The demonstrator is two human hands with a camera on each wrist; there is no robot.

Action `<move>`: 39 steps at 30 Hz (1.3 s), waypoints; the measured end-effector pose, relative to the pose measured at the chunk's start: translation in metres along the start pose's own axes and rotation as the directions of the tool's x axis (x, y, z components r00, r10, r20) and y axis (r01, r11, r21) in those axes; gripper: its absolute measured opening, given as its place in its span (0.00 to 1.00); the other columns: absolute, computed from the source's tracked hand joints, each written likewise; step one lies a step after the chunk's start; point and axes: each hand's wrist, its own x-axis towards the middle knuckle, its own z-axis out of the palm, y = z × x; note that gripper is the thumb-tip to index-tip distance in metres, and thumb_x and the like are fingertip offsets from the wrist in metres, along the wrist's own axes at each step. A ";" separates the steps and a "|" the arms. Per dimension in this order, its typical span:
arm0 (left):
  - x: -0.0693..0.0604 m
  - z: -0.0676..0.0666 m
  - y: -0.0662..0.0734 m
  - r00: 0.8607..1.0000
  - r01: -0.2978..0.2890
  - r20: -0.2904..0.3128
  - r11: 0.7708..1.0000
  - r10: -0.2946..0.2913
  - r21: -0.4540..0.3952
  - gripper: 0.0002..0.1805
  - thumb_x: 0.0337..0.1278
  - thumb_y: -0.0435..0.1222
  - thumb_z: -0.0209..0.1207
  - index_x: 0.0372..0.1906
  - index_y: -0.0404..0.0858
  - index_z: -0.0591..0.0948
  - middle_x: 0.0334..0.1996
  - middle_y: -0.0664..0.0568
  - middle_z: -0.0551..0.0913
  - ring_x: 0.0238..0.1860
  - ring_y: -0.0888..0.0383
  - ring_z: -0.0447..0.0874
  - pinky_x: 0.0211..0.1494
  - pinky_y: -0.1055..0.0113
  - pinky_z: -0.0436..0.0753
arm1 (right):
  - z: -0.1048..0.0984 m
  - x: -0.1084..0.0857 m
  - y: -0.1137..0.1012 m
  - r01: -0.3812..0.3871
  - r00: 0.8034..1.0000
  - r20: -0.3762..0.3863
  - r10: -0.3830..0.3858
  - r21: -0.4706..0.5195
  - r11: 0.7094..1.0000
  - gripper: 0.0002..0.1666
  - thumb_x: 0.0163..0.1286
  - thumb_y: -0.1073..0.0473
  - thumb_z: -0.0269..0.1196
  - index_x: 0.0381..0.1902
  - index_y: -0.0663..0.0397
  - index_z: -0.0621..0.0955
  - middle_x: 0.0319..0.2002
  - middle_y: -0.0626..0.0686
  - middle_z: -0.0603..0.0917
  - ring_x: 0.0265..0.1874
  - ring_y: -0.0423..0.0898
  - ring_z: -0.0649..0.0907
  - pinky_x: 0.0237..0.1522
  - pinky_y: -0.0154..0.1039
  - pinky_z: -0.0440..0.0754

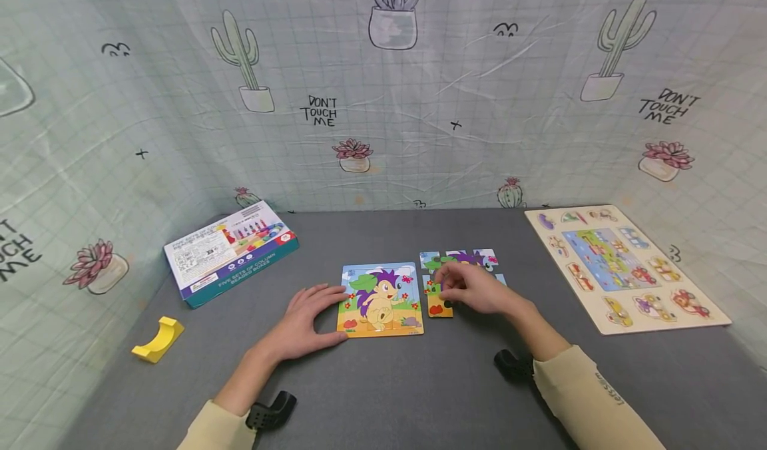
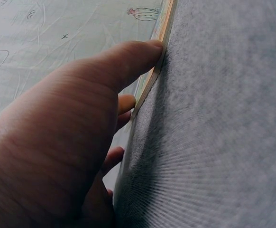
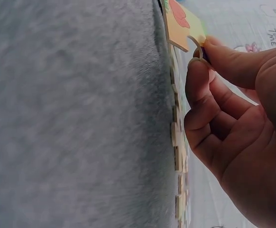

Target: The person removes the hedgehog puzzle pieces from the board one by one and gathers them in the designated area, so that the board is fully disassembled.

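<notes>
A square hedgehog picture board (image 1: 381, 300) lies flat on the grey table. My left hand (image 1: 308, 323) rests at its left side, fingers spread and thumb at the lower left corner. In the left wrist view the thumb (image 2: 128, 59) touches the board's edge (image 2: 157, 71). Just right of the board, my right hand (image 1: 470, 289) pinches an orange puzzle piece (image 1: 439, 307) with a red shape on it. The right wrist view shows this piece (image 3: 176, 26) tilted between thumb and forefinger. Other loose puzzle pieces (image 1: 482, 258) lie beyond and partly under the right hand.
At the back left lies a white and teal toy box (image 1: 234, 250). A yellow curved block (image 1: 158, 340) sits on the left. A large wooden puzzle board (image 1: 626, 270) covers the right side. Printed cloth (image 1: 395, 104) hangs around the table.
</notes>
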 end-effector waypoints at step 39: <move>0.000 0.000 0.001 1.000 0.016 0.002 1.000 -0.016 0.000 0.39 0.53 0.54 0.71 0.69 0.44 0.76 0.71 0.49 0.71 0.75 0.40 0.56 0.72 0.34 0.43 | 0.008 0.003 0.001 0.008 1.000 0.005 -0.007 -0.187 0.982 0.08 0.66 0.64 0.71 0.43 0.57 0.84 0.32 0.43 0.80 0.32 0.40 0.77 0.38 0.39 0.79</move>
